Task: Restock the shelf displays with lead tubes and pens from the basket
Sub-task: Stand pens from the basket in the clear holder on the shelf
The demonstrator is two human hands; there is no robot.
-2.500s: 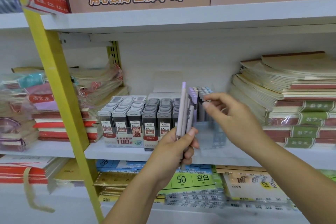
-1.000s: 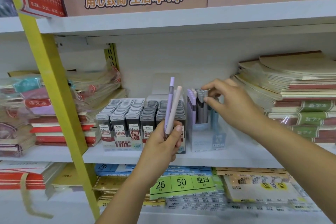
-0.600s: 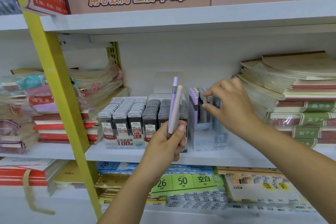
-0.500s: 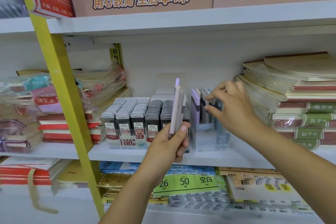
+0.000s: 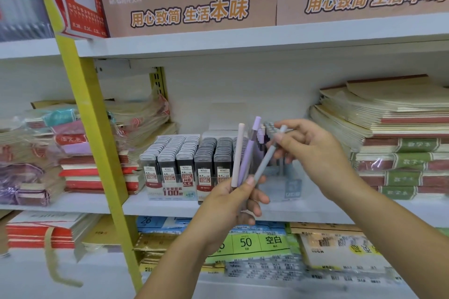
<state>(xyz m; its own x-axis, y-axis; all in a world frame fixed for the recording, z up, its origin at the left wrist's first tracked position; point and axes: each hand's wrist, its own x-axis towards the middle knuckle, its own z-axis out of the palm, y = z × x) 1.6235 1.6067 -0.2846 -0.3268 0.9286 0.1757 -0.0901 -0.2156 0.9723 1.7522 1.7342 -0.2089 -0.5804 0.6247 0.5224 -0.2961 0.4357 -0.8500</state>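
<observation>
My left hand (image 5: 233,204) grips a small bunch of pens in front of the middle shelf: a pale pink pen (image 5: 237,155) and a purple pen (image 5: 249,150) stand upright in it. My right hand (image 5: 313,153) pinches the upper part of a grey pen (image 5: 267,155) whose lower end is still in my left hand. Behind them stands a clear pen display box (image 5: 289,187) holding several pens. Left of it, rows of dark lead tubes (image 5: 184,153) fill their display. The basket is out of view.
Stacks of notebooks (image 5: 393,133) lie on the right of the shelf and wrapped booklets (image 5: 73,153) on the left. A yellow upright post (image 5: 94,143) crosses the left side. Cardboard boxes (image 5: 189,7) sit on the shelf above, paper packs (image 5: 255,243) below.
My right hand has come back from the pen display box to the bunch in my left hand and taken hold of the grey pen. The view has shifted slightly.
</observation>
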